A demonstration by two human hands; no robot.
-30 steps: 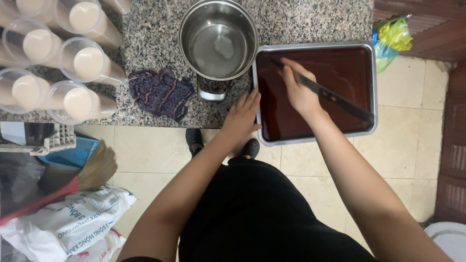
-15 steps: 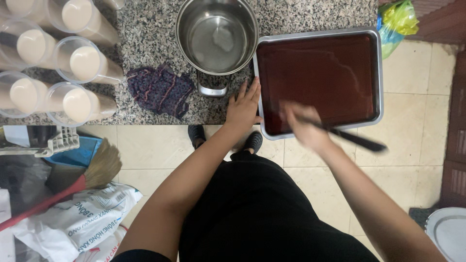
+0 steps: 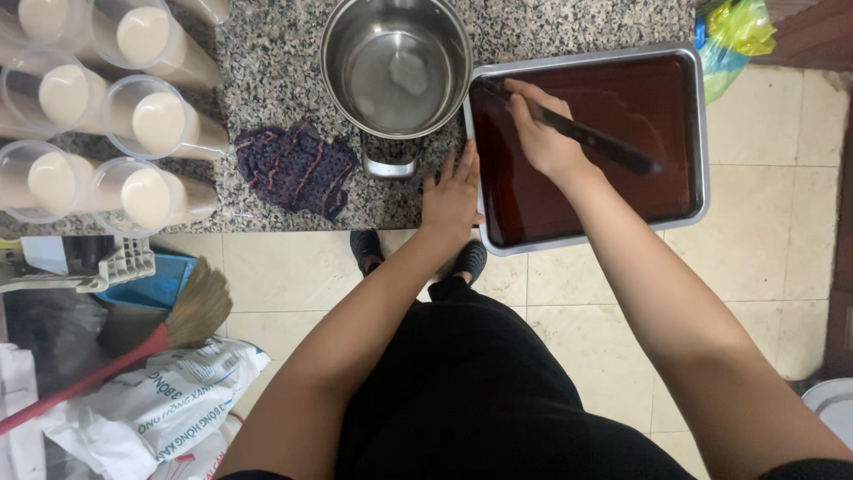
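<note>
Bare forearms, black garment [image 3: 480, 391] over the lap, dark shoes [image 3: 366, 247].

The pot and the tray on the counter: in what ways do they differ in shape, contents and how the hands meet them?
The pot is round and deep; the tray is rectangular and shallow. The pot looks nearly empty, showing its metal bottom; the tray is filled with a smooth dark brown layer. No hand touches the pot; the left hand rests at the tray's edge while the right hand holds a dark knife over it. Both are shiny metal on the granite counter.

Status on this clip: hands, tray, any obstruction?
Right hand grips knife in dark jelly tray. Left hand steadies tray edge. Pot alongside, nothing blocking.
</note>
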